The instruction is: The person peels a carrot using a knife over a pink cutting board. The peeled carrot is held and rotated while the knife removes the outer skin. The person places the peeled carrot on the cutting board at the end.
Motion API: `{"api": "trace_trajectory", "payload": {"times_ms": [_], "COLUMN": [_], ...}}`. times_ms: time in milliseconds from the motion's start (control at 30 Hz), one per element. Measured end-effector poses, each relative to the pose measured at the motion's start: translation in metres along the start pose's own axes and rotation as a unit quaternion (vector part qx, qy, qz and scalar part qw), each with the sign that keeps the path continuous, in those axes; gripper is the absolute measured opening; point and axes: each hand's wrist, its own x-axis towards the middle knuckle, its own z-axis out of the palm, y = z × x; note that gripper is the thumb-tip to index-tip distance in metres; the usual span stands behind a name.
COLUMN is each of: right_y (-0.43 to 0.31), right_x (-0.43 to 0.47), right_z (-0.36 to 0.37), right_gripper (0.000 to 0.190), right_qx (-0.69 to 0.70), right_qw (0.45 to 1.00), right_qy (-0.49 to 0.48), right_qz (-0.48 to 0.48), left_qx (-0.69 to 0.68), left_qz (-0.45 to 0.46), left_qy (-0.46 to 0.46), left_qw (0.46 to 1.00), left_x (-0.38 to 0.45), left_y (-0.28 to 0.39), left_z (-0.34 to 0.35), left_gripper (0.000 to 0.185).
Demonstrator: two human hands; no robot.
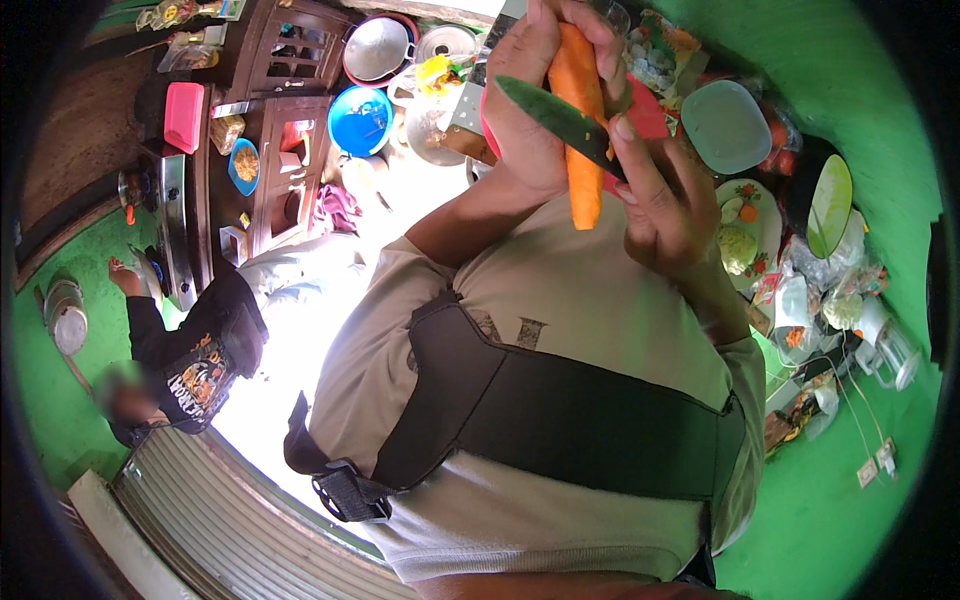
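Note:
Near the top of the head view, my left hand [529, 112] grips an orange carrot [585, 199] around its upper part. The carrot's narrower end points down toward my chest, and its surface looks peeled there. In my right hand [667, 199] is a knife with a dark, broad blade [559, 120], its handle hidden by my fingers. That blade crosses the front of the carrot at a slant, its tip over my left hand. Behind both hands a red-pink basin [649, 112] shows in part; what it holds is hidden.
At right stand a translucent plastic container [726, 126] and a floral plate [761, 225] with cabbage and a carrot piece. Plastic bags [832, 247] crowd the green wall. A blue basin [360, 121] stands ahead-left. Another person [199, 352] is left, near a gas stove [176, 225].

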Motion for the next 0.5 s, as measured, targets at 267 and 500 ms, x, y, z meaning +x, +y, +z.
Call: {"api": "trace_trajectory", "payload": {"times_ms": [267, 500], "right_y": [-0.006, -0.008], "right_x": [-0.004, 0.005], "right_z": [-0.008, -0.011], "right_gripper": [0.058, 0.061], "right_qx": [0.324, 0.306], "right_qw": [0.924, 0.929], "right_qy": [-0.079, -0.110], "right_qz": [0.186, 0.176], "left_qx": [-0.044, 0.049], "left_qz": [-0.014, -0.007], "left_qy": [0.043, 0.048], "left_qw": [0.998, 0.998], "left_x": [0.000, -0.001], "left_y": [0.006, 0.008], "left_z": [0.016, 0.011], "left_gripper": [0.040, 0.040]}}
